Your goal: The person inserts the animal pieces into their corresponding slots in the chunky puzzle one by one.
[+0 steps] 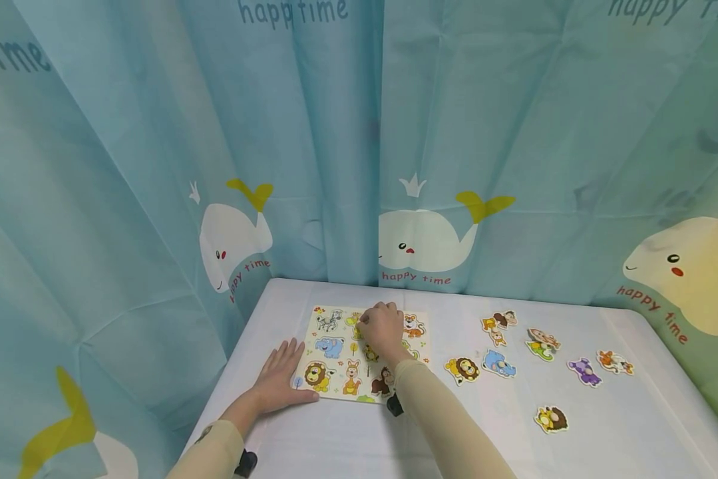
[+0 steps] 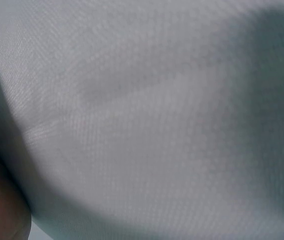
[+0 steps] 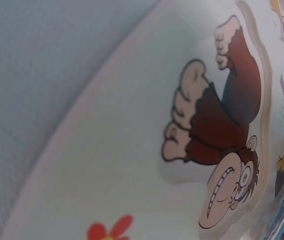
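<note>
A white animal puzzle board (image 1: 342,364) lies on the table, with zebra, elephant, lion, kangaroo and monkey pictures visible. My left hand (image 1: 281,376) rests flat at its left edge, fingers spread and thumb along the near corner. My right hand (image 1: 384,329) reaches over the upper middle, fingers curled down as if pinching the giraffe puzzle piece (image 1: 354,322); the hand covers much of that spot. The right wrist view shows the board's monkey picture (image 3: 221,135) inside a recessed outline. Blurred cloth fills the left wrist view, with some skin of my left hand (image 2: 2,200) at the corner.
Right of the board lie loose puzzle pieces, several with knobs: a lion (image 1: 462,370), an elephant (image 1: 499,363), a monkey (image 1: 505,319), a purple hippo (image 1: 585,372), a tiger (image 1: 615,362) and a hedgehog (image 1: 551,419). A blue curtain (image 1: 347,166) hangs behind the white table (image 1: 472,432).
</note>
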`<move>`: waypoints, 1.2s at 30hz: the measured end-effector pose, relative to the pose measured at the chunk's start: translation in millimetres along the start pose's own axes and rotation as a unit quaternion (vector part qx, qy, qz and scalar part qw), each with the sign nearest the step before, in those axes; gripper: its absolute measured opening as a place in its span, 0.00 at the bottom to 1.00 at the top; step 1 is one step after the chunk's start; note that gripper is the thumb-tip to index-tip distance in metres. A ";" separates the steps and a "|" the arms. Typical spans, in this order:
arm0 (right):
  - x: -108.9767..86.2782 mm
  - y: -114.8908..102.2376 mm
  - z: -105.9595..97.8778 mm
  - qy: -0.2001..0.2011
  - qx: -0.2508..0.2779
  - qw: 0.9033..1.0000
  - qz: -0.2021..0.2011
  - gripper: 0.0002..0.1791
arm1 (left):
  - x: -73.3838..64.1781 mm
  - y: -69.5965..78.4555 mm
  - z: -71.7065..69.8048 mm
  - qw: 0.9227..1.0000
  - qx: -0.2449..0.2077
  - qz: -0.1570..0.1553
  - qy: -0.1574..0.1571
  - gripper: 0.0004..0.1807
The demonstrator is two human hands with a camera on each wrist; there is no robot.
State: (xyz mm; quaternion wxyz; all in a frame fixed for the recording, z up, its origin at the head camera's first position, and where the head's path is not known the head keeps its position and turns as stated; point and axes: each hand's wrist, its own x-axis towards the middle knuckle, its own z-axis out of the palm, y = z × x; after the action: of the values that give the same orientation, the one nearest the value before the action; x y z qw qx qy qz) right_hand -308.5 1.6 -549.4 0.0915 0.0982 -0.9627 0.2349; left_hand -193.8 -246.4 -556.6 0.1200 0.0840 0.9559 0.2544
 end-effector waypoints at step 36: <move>4.8 22.3 -47.5 -0.003 0.049 0.999 -0.006 0.10 | -1.8 3.3 -1.7 1.000 -0.012 -0.002 -0.002 0.69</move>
State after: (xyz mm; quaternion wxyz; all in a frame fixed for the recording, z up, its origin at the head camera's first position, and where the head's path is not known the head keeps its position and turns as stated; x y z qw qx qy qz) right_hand -312.0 42.7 -516.5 0.0849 0.1091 -0.9497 0.2810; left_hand -192.2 -244.8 -553.2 0.1231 0.0814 0.9526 0.2659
